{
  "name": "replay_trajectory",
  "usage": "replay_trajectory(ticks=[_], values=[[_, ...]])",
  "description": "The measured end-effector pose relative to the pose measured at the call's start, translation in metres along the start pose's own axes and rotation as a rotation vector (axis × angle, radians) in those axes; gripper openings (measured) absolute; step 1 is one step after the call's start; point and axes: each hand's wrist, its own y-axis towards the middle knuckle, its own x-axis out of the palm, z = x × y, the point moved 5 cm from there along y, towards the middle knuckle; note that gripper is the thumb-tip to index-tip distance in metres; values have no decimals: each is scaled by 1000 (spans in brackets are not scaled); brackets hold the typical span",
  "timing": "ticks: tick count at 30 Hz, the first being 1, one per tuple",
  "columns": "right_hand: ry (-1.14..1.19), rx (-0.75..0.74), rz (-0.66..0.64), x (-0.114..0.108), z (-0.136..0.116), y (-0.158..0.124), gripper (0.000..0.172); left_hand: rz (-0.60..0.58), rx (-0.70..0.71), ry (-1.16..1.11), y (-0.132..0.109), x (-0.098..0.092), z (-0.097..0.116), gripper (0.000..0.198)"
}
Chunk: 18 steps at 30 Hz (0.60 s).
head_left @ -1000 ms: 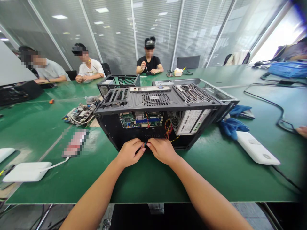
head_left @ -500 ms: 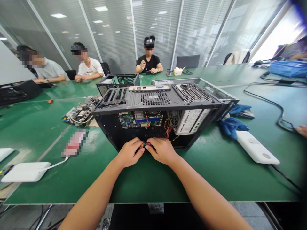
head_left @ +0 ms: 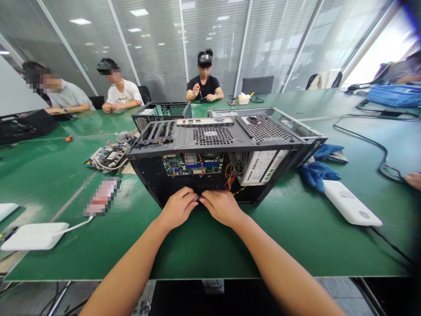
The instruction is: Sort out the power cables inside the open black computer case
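A black computer case [head_left: 154, 175] lies on the green table with its open side facing me. Inside it are a motherboard [head_left: 174, 166] and a power supply [head_left: 261, 169] with a white label. At the lower edge of that opening, my left hand [head_left: 176, 208] and my right hand [head_left: 221, 206] meet, fingers pinched around a short bundle of coloured cables [head_left: 198, 198]. Most of the bundle is hidden by my fingers. Red and yellow wires [head_left: 230, 173] hang beneath the power supply.
Left of the case lie a loose circuit board [head_left: 110, 154], a blurred phone [head_left: 102, 196] and a white power bank [head_left: 36, 236]. At right are blue gloves [head_left: 314, 175] and a white device [head_left: 351, 204] with a cable. Several people sit around the table; another case [head_left: 164, 109] stands behind.
My fingers have closed in tighter over the cable bundle, so less of it shows. Both hands stay at the same place before the case.
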Motion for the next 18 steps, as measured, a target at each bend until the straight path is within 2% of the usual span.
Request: replay_trajectory(ticks=[9,18], values=[[64,29,31,1,3,-1,24,-50,-23,-1,-1,0,3,17],[31,20,3,3,3,-1,29,-51,-18,-9,-1,5,-3,19]])
